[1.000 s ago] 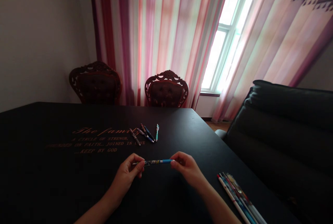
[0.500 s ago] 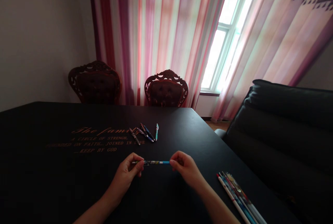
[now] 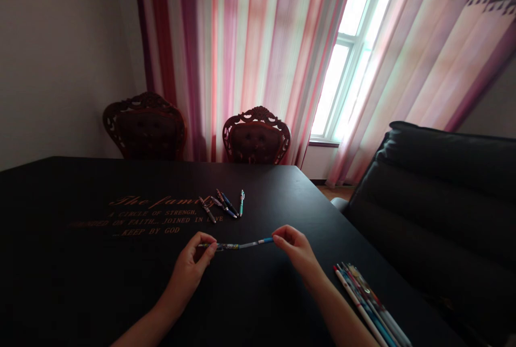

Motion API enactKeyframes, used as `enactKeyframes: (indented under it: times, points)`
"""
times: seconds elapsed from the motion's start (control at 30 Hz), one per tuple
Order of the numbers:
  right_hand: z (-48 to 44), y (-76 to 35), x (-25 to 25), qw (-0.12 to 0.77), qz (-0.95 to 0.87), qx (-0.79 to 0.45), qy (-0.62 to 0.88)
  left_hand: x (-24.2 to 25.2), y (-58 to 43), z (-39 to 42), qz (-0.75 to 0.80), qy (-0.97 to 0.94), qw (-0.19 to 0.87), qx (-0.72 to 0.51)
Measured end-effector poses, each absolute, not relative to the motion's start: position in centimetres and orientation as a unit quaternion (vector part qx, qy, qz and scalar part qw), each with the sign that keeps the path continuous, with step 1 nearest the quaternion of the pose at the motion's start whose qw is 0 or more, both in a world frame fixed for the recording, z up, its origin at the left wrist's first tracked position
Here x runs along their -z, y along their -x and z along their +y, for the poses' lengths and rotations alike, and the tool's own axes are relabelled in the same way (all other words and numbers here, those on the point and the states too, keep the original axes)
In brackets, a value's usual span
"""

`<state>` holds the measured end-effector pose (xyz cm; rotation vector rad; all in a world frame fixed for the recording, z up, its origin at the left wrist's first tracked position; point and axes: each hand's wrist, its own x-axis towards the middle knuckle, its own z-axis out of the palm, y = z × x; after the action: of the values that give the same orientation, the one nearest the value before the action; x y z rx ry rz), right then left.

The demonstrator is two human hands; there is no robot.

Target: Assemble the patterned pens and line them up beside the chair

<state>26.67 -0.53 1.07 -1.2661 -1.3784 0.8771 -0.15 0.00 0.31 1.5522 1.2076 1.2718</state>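
My left hand (image 3: 192, 260) pinches the patterned barrel of a pen (image 3: 230, 246) between thumb and fingers, holding it level above the dark table. On the other side, my right hand (image 3: 297, 250) grips the blue front section (image 3: 266, 240) by its end. A thin clear-grey refill (image 3: 247, 244) shows between the two parts and bends slightly upward to the right. Whether its left end is still inside the barrel looks likely, as it meets the barrel's opening. Beyond the hands, several pens (image 3: 224, 206) lie in a loose group, with a teal pen (image 3: 241, 204) at their right.
At the right edge of the black table (image 3: 121, 288) lies a bundle of pens and pencils (image 3: 365, 301), near my right forearm. Two carved chairs (image 3: 257, 140) stand behind the table. A black leather seat (image 3: 439, 212) is on the right.
My hands have moved apart. The blue front section has come away from the barrel to the right, and the refill now shows between them.
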Motion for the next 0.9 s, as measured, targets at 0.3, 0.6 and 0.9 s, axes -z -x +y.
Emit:
enactKeyframes:
  times: [0.3,0.6,0.9]
  points:
    - [-0.3,-26.9,-0.6,0.499,-0.589,-0.315,0.551,-0.7,0.3,-0.7,0.486,-0.694,0.271,-0.457]
    - [-0.6,-26.2,-0.6,0.490,-0.599,-0.335,0.537,-0.8,0.2,-1.0,0.485,-0.715,0.242,-0.441]
    - [-1.1,-25.4,-0.7,0.471,-0.620,-0.368,0.508,0.0,0.6,0.3,0.528,-0.663,0.267,-0.459]
